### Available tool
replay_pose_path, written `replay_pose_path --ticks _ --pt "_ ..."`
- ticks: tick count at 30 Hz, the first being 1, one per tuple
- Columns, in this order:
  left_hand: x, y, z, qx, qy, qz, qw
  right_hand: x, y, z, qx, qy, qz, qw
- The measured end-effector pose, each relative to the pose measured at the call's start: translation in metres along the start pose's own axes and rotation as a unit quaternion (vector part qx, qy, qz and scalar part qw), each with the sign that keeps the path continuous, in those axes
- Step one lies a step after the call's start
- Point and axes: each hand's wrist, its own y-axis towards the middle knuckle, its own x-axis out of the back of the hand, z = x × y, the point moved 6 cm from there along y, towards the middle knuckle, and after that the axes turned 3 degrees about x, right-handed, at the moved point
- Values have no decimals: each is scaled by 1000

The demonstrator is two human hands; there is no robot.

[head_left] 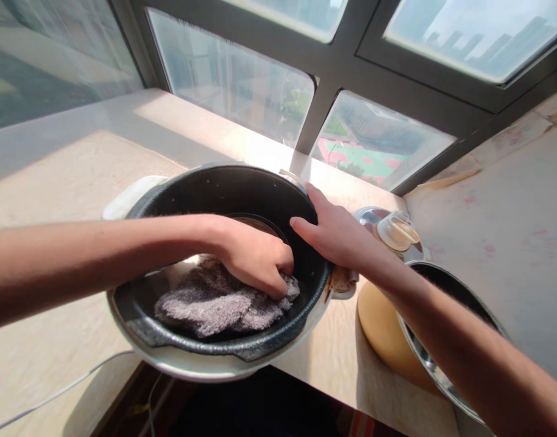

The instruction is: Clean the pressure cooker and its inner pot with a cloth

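Note:
A white electric cooker (187, 363) with a black inner cavity (224, 188) stands at the counter's front edge. My left hand (255, 258) reaches inside it, fingers curled and pressed down on a grey fluffy cloth (205, 300) that lies on the cooker's bottom. My right hand (337, 233) rests on the cooker's right rim, thumb inside the cavity and fingers over the edge, holding it steady.
A beige stone counter (78, 176) runs under dark-framed windows (324, 67). To the right lie a metal lid with a beige knob (397, 230) and a steel pot with a yellow base (388, 334), partly under my right forearm. A white cord (55, 394) trails off at the lower left.

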Motion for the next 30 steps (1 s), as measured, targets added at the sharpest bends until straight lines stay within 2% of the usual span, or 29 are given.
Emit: replay_pose_path --ticks 5,7,11,13,18,20,24,28,30 --pt "7 -10 -4 4 -40 -40 998 1 1 1 9 0 4 1000" --pt "8 -24 -13 4 -21 -23 999 0 1 0 3 -3 6 1000" --pt "12 -59 -23 31 14 49 998 -1 2 -3 -7 -3 7 1000" --pt "16 -71 -16 55 36 38 997 -3 3 -5 -8 4 3 1000" --pt "22 -85 19 101 120 -96 983 -3 3 -6 11 32 -17 999" --pt "23 -86 28 82 178 -139 971 -4 3 -5 17 40 -14 999" --pt "33 -85 35 13 300 -227 927 -4 3 -3 25 61 -9 998" --pt "56 -77 49 -19 231 -309 922 -5 3 -2 30 82 -16 996" --pt "65 -68 52 -19 237 -334 912 -7 4 -4 32 101 -22 994"
